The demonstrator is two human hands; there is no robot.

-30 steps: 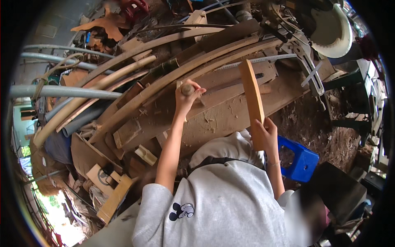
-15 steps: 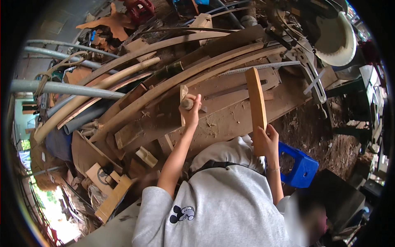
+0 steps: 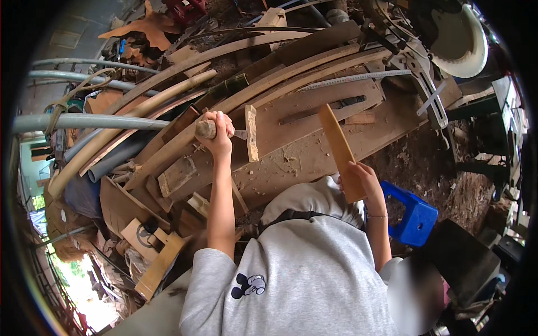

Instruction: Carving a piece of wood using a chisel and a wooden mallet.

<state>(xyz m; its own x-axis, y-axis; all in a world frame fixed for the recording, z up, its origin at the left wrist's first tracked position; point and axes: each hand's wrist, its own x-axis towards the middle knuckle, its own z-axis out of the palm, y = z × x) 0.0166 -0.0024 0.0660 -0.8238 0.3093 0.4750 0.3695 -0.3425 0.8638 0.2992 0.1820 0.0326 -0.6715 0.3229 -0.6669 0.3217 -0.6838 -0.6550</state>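
My left hand [image 3: 217, 136] is closed around the thick wooden handle of a chisel [image 3: 205, 129]. The chisel's short metal blade points right, toward a narrow pale wood block [image 3: 251, 134] on the bench; whether its tip touches the block I cannot tell. Rough, chipped wood shows along the block's face. Over to the right, my right hand [image 3: 364, 182] grips the near end of a flat wooden board [image 3: 338, 151]. That board tilts away from me, its far end over the bench, apart from the chisel.
Wood shavings lie on the brown workbench [image 3: 319, 147]. A metal ruler [image 3: 358, 79] runs along its far side, beside long curved wood strips [image 3: 291, 84]. Metal pipes [image 3: 89, 121] jut in from the left. A blue plastic stool [image 3: 416, 221] stands at my right.
My left hand has moved left with the chisel, uncovering more of the wood block. The board in my right hand has turned, its far end shifting left and nearer to me.
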